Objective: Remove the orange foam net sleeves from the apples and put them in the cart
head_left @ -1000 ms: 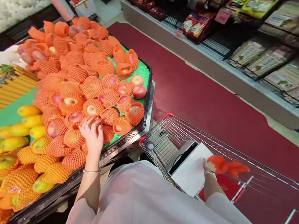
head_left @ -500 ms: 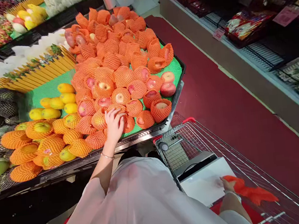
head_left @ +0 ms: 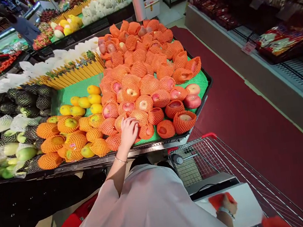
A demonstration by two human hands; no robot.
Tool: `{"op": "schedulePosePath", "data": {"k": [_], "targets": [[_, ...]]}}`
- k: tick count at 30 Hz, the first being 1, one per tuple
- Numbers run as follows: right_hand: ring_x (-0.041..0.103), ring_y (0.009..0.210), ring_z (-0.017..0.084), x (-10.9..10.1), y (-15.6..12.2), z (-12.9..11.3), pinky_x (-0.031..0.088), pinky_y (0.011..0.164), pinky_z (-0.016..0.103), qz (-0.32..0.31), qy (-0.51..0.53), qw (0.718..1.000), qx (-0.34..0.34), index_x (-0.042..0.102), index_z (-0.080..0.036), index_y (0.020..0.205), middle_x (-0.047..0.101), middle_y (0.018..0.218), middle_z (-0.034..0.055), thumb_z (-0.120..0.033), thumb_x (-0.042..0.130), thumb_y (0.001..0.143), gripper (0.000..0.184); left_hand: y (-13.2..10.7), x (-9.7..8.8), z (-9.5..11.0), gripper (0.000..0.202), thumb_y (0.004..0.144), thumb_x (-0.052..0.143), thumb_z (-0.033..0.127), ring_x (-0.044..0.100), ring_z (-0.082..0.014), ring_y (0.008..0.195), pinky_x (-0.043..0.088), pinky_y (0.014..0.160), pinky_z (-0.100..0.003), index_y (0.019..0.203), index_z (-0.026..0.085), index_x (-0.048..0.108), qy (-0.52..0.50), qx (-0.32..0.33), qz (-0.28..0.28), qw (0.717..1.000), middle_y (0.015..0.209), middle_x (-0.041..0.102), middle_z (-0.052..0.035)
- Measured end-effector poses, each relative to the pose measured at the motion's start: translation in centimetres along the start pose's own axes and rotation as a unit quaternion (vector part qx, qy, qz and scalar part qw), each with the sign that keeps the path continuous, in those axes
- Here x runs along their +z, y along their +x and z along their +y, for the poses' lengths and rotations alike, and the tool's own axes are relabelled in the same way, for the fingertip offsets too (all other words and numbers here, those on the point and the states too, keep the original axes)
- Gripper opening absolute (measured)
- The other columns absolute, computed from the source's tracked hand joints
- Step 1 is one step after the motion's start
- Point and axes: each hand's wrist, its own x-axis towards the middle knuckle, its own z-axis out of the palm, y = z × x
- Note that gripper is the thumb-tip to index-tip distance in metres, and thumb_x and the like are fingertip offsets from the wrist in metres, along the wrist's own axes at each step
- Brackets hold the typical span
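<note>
My left hand (head_left: 129, 131) lies palm down on the apples in orange foam nets (head_left: 144, 103) at the near edge of the display. Its fingers are slightly bent and rest over the fruit; what is under the palm is hidden. At the lower right, my right hand (head_left: 229, 205) is closed on a floppy orange-red foam net (head_left: 216, 200), above a white box-like panel (head_left: 248, 204) in the shopping cart (head_left: 227, 156). A blurred orange-red piece (head_left: 275, 223) shows lower down; I cannot tell whether it belongs to the same thing.
Yellow mangoes (head_left: 84, 102) and larger net-wrapped orange fruit (head_left: 72, 140) lie left of the apples. Two bare apples (head_left: 192, 101) sit at the right corner. Packaged goods (head_left: 282, 40) fill shelves across the red floor (head_left: 236, 93). A person's dark-clothed leg (head_left: 54, 197) is at lower left.
The view has turned left, so the display appears further right. My right hand has moved inward over the white panel with the orange-red net. My left hand stays on the apples.
</note>
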Motion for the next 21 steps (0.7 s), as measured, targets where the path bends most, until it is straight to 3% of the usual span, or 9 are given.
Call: {"op": "schedulePosePath", "data": {"k": [2, 4, 6, 8, 12, 15, 17, 19, 21], "targets": [[0.025, 0.033, 0.020, 2.0, 1.2, -0.2, 0.021, 0.029, 0.036, 0.131, -0.010, 0.991, 0.007, 0.022, -0.030, 0.060, 0.021, 0.049, -0.0057, -0.071, 0.037, 0.082, 0.049, 0.2, -0.2, 0.1, 0.024, 0.099, 0.045, 0.027, 0.056, -0.0222, 0.115, 0.026, 0.119, -0.050, 0.103, 0.020, 0.068, -0.006, -0.006, 0.011, 1.000, 0.110, 0.069, -0.0059], [0.041, 0.045, 0.027, 4.2, 3.0, -1.4, 0.036, 0.039, 0.047, 0.222, -0.016, 0.975, 0.006, 0.030, -0.032, 0.064, 0.031, 0.054, -0.0021, -0.066, 0.054, 0.077, 0.043, 0.4, -0.4, 0.2, 0.023, 0.099, 0.046, 0.026, 0.058, -0.0224, 0.112, 0.027, 0.117, -0.051, 0.103, 0.019, 0.067, -0.016, -0.009, 0.033, 0.999, 0.108, 0.069, -0.0058], [0.057, 0.073, 0.035, 6.2, 5.1, -3.9, 0.049, 0.064, 0.057, 0.262, -0.005, 0.965, -0.010, 0.044, -0.029, 0.073, 0.050, 0.070, 0.0072, -0.058, 0.064, 0.075, 0.035, 0.4, -0.7, 0.5, 0.024, 0.099, 0.045, 0.025, 0.059, -0.0226, 0.110, 0.031, 0.114, -0.051, 0.103, 0.019, 0.067, -0.039, 0.005, 0.070, 0.997, 0.108, 0.070, -0.0066], [0.060, 0.099, 0.035, 7.8, 6.7, -7.9, 0.050, 0.086, 0.056, 0.269, 0.023, 0.962, -0.046, 0.054, -0.023, 0.090, 0.060, 0.096, 0.0147, -0.054, 0.061, 0.080, 0.034, 0.1, -1.0, 1.2, 0.024, 0.099, 0.044, 0.025, 0.060, -0.0215, 0.106, 0.039, 0.107, -0.047, 0.102, 0.018, 0.067, -0.085, 0.028, 0.103, 0.991, 0.106, 0.070, -0.0074], [0.061, 0.104, 0.028, 9.2, 7.4, -18.4, 0.050, 0.092, 0.050, 0.141, 0.147, 0.941, -0.272, 0.059, -0.020, 0.107, 0.062, 0.109, 0.0126, -0.035, 0.063, 0.086, 0.026, -1.4, -1.1, 4.2, 0.027, 0.101, 0.044, 0.036, 0.062, -0.0179, 0.096, 0.050, 0.090, -0.036, 0.117, 0.020, 0.059, -0.257, 0.045, 0.062, 0.963, 0.103, 0.066, -0.0077], [0.062, 0.105, 0.025, 9.8, 6.0, -24.8, 0.052, 0.090, 0.044, 0.007, 0.172, 0.903, -0.393, 0.060, -0.024, 0.114, 0.063, 0.112, 0.0096, -0.022, 0.061, 0.088, 0.026, -2.5, -1.1, 6.5, 0.075, 0.092, 0.051, 0.061, 0.060, -0.0209, 0.111, 0.052, 0.094, -0.038, 0.151, 0.025, 0.022, -0.419, 0.033, 0.019, 0.907, 0.130, 0.054, -0.0153], [0.062, 0.108, 0.024, 10.4, 4.8, -27.3, 0.053, 0.091, 0.042, -0.054, 0.177, 0.882, -0.433, 0.059, -0.026, 0.120, 0.063, 0.116, 0.0092, -0.017, 0.058, 0.089, 0.032, -2.8, -1.5, 7.3, 0.098, 0.084, 0.057, 0.069, 0.056, -0.0241, 0.122, 0.052, 0.098, -0.039, 0.155, 0.028, 0.004, -0.478, 0.024, -0.014, 0.878, 0.142, 0.044, -0.0182], [0.061, 0.112, 0.024, 11.3, 3.9, -28.4, 0.053, 0.093, 0.042, -0.102, 0.182, 0.871, -0.445, 0.058, -0.026, 0.124, 0.062, 0.119, 0.0097, -0.016, 0.056, 0.091, 0.034, -2.9, -2.1, 7.4, 0.089, 0.086, 0.060, 0.063, 0.052, -0.0248, 0.129, 0.048, 0.105, -0.040, 0.154, 0.029, 0.014, -0.477, 0.003, -0.045, 0.878, 0.144, 0.045, -0.0157], [0.059, 0.115, 0.024, 12.4, 3.2, -28.7, 0.052, 0.094, 0.041, -0.151, 0.193, 0.869, -0.431, 0.057, -0.025, 0.124, 0.060, 0.121, 0.0102, -0.020, 0.055, 0.093, 0.031, -3.0, -2.7, 7.1, 0.060, 0.094, 0.054, 0.050, 0.049, -0.0234, 0.132, 0.041, 0.112, -0.042, 0.147, 0.028, 0.034, -0.446, -0.025, -0.044, 0.893, 0.140, 0.050, -0.0120]]}}
